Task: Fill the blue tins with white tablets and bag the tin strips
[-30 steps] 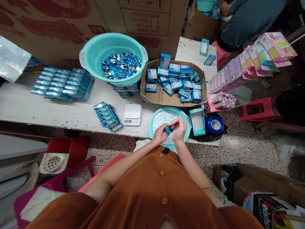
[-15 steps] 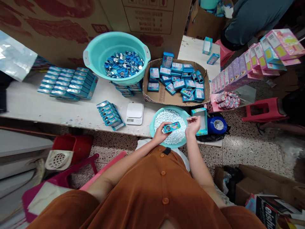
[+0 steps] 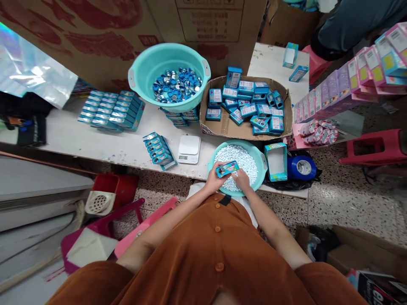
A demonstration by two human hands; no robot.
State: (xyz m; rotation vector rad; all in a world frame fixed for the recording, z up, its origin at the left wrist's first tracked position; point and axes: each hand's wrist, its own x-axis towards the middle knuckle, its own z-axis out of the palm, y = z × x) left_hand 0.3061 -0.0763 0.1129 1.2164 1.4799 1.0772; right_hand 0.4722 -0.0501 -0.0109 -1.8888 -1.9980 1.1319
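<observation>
1. the bowl [image 3: 263, 162] of white pellets [image 3: 251, 166] sits at the near edge of the table [image 3: 124, 148]; a cardboard tray [image 3: 219, 126] of small blue boxes [image 3: 248, 110] crowds its far side
2. just right of the bowl stands an open blue carton [image 3: 277, 162], then a roll of blue tape [image 3: 296, 168]
3. left of the bowl is a white scale [image 3: 190, 145]; a tub [image 3: 143, 76] of caps [image 3: 178, 86] stands farther off
4. over the bowl, the left hand [image 3: 214, 180] is clamped on a blue box [image 3: 229, 167], printed, slightly slanted, a dark round patch at its left end
5. the right hand [image 3: 243, 179] dips low over the pellets, fingers bunched; cannot tell if it pinches any
</observation>
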